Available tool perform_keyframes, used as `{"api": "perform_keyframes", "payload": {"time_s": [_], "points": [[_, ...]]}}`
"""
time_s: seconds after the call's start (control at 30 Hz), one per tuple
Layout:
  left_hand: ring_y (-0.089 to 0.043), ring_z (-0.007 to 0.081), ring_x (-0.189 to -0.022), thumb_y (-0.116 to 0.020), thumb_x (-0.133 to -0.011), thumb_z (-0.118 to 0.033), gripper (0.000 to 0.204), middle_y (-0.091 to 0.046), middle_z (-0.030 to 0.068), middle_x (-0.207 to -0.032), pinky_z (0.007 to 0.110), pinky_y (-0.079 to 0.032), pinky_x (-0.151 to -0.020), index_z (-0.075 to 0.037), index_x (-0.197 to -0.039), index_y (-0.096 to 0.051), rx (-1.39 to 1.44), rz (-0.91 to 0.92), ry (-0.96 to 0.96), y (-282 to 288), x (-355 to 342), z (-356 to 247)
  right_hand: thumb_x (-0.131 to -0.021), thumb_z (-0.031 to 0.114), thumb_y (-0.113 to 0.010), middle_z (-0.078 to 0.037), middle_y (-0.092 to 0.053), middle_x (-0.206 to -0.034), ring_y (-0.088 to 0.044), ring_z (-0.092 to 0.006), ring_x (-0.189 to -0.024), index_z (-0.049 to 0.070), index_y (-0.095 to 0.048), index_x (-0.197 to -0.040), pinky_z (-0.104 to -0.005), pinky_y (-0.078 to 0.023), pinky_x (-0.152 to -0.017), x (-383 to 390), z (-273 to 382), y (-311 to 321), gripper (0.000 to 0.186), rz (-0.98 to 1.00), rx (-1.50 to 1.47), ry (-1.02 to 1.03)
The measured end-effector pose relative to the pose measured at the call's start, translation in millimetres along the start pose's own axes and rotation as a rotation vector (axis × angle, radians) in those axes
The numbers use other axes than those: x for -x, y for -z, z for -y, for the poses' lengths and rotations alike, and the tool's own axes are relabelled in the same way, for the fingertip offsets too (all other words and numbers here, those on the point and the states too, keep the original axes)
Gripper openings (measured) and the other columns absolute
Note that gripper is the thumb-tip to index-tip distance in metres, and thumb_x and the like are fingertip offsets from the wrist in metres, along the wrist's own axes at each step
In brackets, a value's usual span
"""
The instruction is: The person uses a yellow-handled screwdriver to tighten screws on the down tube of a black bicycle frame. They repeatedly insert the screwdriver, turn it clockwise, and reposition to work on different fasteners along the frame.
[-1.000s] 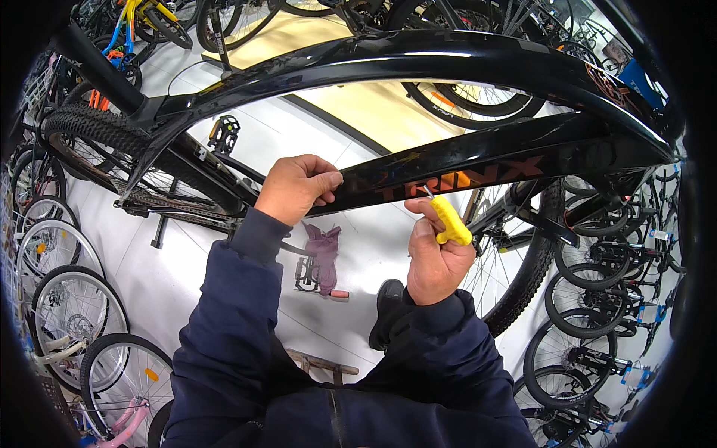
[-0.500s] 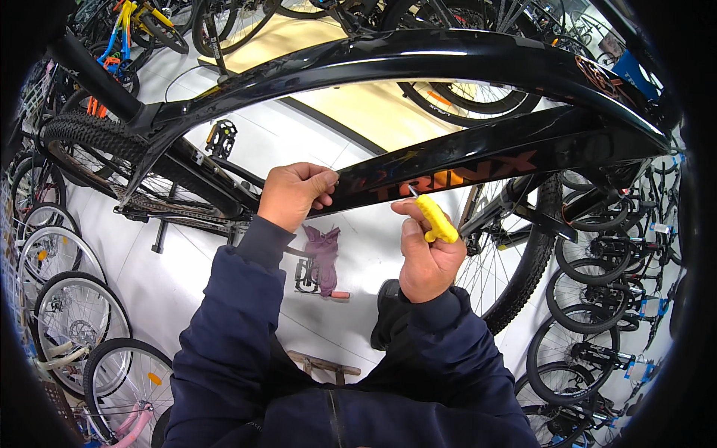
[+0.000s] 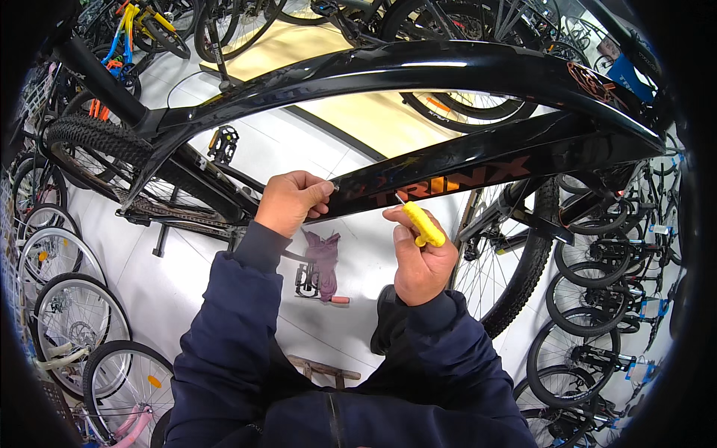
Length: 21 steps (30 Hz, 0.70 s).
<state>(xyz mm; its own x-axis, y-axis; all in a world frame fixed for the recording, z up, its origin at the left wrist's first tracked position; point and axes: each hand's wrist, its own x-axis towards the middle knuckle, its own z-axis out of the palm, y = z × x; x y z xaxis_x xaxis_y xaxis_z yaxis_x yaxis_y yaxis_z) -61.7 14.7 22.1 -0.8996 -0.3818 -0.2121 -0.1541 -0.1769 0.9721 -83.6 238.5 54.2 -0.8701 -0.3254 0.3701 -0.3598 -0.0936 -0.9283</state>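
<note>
Near centre, the yellow-handled tool (image 3: 423,225) is gripped by the right hand (image 3: 426,266), presumably exposing its tip; the left hand's (image 3: 290,206) fingers are pinched, contents unclear.

Large orange-red capitals (image 3: 452,181): black lower frame tube (image 3: 478,153) | orange-red emblem (image 3: 590,82): frame's front end | small white lettering (image 3: 436,115): wheel beyond | pale lettering: blue panel (image 3: 624,73)

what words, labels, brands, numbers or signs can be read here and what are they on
Black down tube: large orange-red capitals, legible but not copied out here.
Red emblem near the frame's front end: too unclear to read.
Wheel beyond the frame: small white lettering, too small to read surely.
Blue panel, upper right: pale marking, unreadable.
Yellow tool: none visible.
</note>
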Motion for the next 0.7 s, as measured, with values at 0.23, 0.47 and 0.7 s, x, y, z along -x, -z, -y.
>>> {"api": "perform_keyframes", "payload": {"time_s": [0.23, 0.47, 0.7], "points": [[-0.064, 0.0116, -0.072, -0.070, -0.092, -0.012, 0.022, -0.071, 0.0074, -0.080, 0.025, -0.051, -0.067, 0.007, -0.102, -0.074, -0.185, -0.035, -0.140, -4.0, 6.2, -3.6, -0.093, -0.004, -0.060, -0.009, -0.069, -0.106, -0.058, -0.0089, -0.080, -0.004, -0.071, -0.111, -0.0231, -0.047, -0.076, -1.9, -7.7, 0.2, 0.021, 0.029, 0.012, 0.050], [-0.062, 0.0096, -0.070, -0.073, -0.093, -0.017, 0.023, -0.071, 0.0052, -0.079, 0.025, -0.050, -0.066, 0.005, -0.099, -0.075, -0.143, -0.067, -0.110, -6.7, 6.9, -2.1, -0.094, -0.003, -0.061, -0.012, -0.070, -0.108, -0.061, -0.0111, -0.084, -0.004, -0.071, -0.111, -0.0248, -0.049, -0.077, -1.2, -9.8, 1.7, 0.020, 0.041, 0.006, 0.036], [-0.059, 0.0090, -0.066, -0.074, -0.092, -0.017, 0.022, -0.068, 0.0036, -0.075, 0.024, -0.049, -0.062, 0.006, -0.095, -0.073, -0.139, -0.089, -0.085, -10.9, 4.3, 0.2, -0.093, -0.005, -0.057, -0.002, -0.069, -0.104, -0.054, -0.0049, -0.082, -0.004, -0.071, -0.111, -0.0199, -0.041, -0.076, -1.7, -6.9, -2.3, 0.023, 0.042, -0.015, 0.031]]}}
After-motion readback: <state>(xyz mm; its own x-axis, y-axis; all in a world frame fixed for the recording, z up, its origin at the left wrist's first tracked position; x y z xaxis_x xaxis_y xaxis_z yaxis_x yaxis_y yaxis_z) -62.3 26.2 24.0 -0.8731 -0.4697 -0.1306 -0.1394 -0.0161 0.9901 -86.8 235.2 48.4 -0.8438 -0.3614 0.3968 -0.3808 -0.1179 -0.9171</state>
